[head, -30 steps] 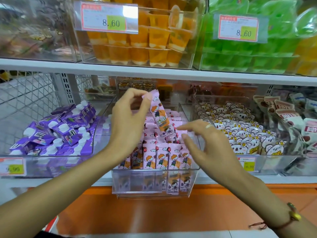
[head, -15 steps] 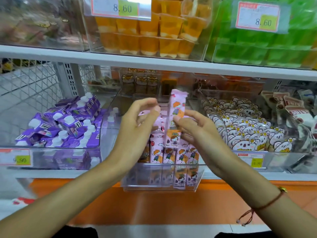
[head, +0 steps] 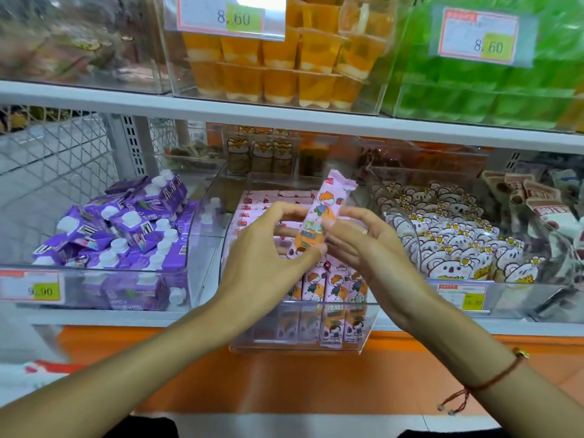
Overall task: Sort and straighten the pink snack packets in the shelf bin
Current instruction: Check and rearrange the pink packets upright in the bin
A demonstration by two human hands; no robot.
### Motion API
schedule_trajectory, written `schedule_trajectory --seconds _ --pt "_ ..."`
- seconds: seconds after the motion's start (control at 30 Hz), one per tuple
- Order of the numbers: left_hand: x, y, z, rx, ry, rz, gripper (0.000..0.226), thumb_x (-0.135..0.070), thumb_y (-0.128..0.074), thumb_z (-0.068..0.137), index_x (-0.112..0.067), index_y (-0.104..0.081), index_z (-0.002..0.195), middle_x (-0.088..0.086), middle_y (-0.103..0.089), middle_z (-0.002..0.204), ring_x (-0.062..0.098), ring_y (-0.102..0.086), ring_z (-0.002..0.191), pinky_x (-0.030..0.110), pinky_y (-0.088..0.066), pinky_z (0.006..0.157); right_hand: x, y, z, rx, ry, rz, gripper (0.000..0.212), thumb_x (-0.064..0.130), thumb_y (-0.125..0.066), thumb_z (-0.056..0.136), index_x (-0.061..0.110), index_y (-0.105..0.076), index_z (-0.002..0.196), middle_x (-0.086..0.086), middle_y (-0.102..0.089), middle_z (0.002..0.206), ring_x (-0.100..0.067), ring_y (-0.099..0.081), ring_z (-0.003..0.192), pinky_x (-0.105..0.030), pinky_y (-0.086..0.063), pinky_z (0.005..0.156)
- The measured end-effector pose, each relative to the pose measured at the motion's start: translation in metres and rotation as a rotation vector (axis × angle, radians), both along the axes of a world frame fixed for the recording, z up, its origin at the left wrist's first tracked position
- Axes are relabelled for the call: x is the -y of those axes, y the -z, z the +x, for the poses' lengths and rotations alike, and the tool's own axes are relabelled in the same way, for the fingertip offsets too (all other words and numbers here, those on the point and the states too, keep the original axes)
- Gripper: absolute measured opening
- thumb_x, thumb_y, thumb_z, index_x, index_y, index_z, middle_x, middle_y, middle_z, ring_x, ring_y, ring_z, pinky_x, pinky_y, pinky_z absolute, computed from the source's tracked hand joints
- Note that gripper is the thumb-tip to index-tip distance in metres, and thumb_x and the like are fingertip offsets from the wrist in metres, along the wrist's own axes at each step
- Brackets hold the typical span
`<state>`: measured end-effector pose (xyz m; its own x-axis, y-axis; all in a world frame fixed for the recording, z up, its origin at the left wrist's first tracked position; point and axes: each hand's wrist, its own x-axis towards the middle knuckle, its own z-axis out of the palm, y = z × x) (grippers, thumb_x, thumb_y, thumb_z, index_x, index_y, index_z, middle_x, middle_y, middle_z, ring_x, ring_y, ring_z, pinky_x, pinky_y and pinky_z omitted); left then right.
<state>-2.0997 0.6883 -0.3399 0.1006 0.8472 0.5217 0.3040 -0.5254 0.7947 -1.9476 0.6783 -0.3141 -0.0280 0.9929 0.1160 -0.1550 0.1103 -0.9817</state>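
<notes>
Hands both pinching slim glossy pink packet above clear plastic bin.

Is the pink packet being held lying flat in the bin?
No, both hands, left hand and right hand, hold the pink packet upright above the bin.

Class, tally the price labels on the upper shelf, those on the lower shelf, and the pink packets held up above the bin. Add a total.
Upper-shelf price labels: 2
Lower-shelf price labels: 2
Raised pink packet: 1
Total: 5

The white lower shelf carries three clear bins: purple cartons, pink packets, koala packets.
</notes>
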Motion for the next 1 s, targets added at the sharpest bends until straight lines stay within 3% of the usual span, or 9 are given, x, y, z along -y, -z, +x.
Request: schedule_trajectory --seconds 0.07,0.13,0.27,0.4,0.5,0.63,0.73,0.87,1.0 --pt "-0.001 -0.002 -0.001 -0.033 0.036 0.012 0.032 -0.033 -0.071 0.084 -0.044 -0.055 0.109 -0.031 -0.063 0.108 -0.010 -0.059 0.100 0.015 -0.051 0.078 -0.002 -0.003 0.005 -0.034 -0.039 0.030 0.033 0.014 -0.058 0.091 0.016 -0.054 0.124 0.003 -0.072 0.111 -0.010 -0.066 0.105 -0.024 -0.050 0.093" --pt "-0.001 -0.003 -0.001 -0.070 0.060 0.014 0.035 -0.032 -0.066 0.088 -0.044 -0.051 0.118 -0.025 -0.063 0.115 -0.010 -0.057 0.107 0.019 -0.051 0.088 -0.001 -0.005 0.007 -0.008 -0.095 0.059 0.035 0.015 -0.052 0.095 0.016 -0.053 0.130 0.004 -0.067 0.121 -0.009 -0.061 0.114 -0.026 -0.045 0.098" --pt "-0.003 -0.003 -0.004 -0.116 0.004 0.115 0.033 -0.025 -0.063 0.091 -0.039 -0.048 0.116 -0.025 -0.060 0.117 -0.008 -0.054 0.112 0.022 -0.048 0.093 -0.001 -0.002 0.007 0.024 -0.027 0.080 0.026 0.013 -0.057 0.093 0.011 -0.059 0.120 0.000 -0.071 0.110 -0.010 -0.067 0.097 -0.024 -0.053 0.089" --pt "-0.004 -0.005 -0.004 -0.204 -0.076 0.203 0.040 -0.038 -0.073 0.079 -0.041 -0.050 0.111 -0.027 -0.059 0.109 -0.003 -0.057 0.103 0.016 -0.050 0.076 -0.001 0.003 0.003 0.000 0.107 0.061 0.025 0.016 -0.069 0.084 0.008 -0.060 0.106 -0.014 -0.070 0.104 -0.015 -0.070 0.084 -0.027 -0.058 0.081" --pt "-0.004 -0.007 -0.004 -0.170 -0.064 0.176 0.039 -0.038 -0.078 0.075 -0.038 -0.056 0.108 -0.026 -0.064 0.104 -0.003 -0.061 0.098 0.017 -0.052 0.074 0.000 0.002 0.002 0.056 0.127 0.085 0.025 0.021 -0.073 0.080 0.012 -0.061 0.099 -0.014 -0.070 0.101 -0.018 -0.071 0.082 -0.029 -0.059 0.075" --pt "-0.002 -0.016 -0.004 0.143 0.093 -0.217 0.038 -0.038 -0.080 0.067 -0.025 -0.067 0.100 -0.014 -0.074 0.091 0.001 -0.070 0.083 0.013 -0.054 0.065 -0.001 -0.002 0.007 0.107 0.087 0.051 0.026 0.024 -0.068 0.086 0.016 -0.063 0.110 -0.004 -0.070 0.097 -0.011 -0.068 0.074 -0.019 -0.054 0.063" --pt "0.002 -0.019 -0.002 0.260 0.192 -0.529 0.044 -0.047 -0.076 0.061 -0.022 -0.070 0.097 -0.008 -0.076 0.088 0.001 -0.070 0.077 0.009 -0.049 0.055 -0.003 -0.001 0.009 0.131 0.093 -0.002 0.031 0.027 -0.067 0.087 0.011 -0.062 0.113 -0.010 -0.066 0.091 -0.010 -0.061 0.063 -0.018 -0.051 0.058" --pt "0.003 -0.021 -0.001 0.275 0.319 -0.674 0.042 -0.046 -0.070 0.073 -0.019 -0.073 0.105 -0.001 -0.076 0.095 0.004 -0.070 0.080 0.012 -0.051 0.059 -0.003 -0.001 0.007 0.118 0.116 -0.012 0.033 0.031 -0.068 0.085 0.009 -0.060 0.108 -0.015 -0.065 0.091 -0.012 -0.060 0.063 -0.018 -0.050 0.055" --pt "-0.002 -0.025 -0.002 0.349 0.413 -0.785 0.033 -0.038 -0.062 0.077 -0.017 -0.072 0.100 0.004 -0.076 0.095 0.010 -0.072 0.078 0.020 -0.056 0.062 -0.003 -0.003 0.011 0.086 0.166 0.072 0.033 0.021 -0.065 0.089 0.011 -0.054 0.117 -0.004 -0.066 0.079 -0.011 -0.061 0.057 -0.018 -0.049 0.052"
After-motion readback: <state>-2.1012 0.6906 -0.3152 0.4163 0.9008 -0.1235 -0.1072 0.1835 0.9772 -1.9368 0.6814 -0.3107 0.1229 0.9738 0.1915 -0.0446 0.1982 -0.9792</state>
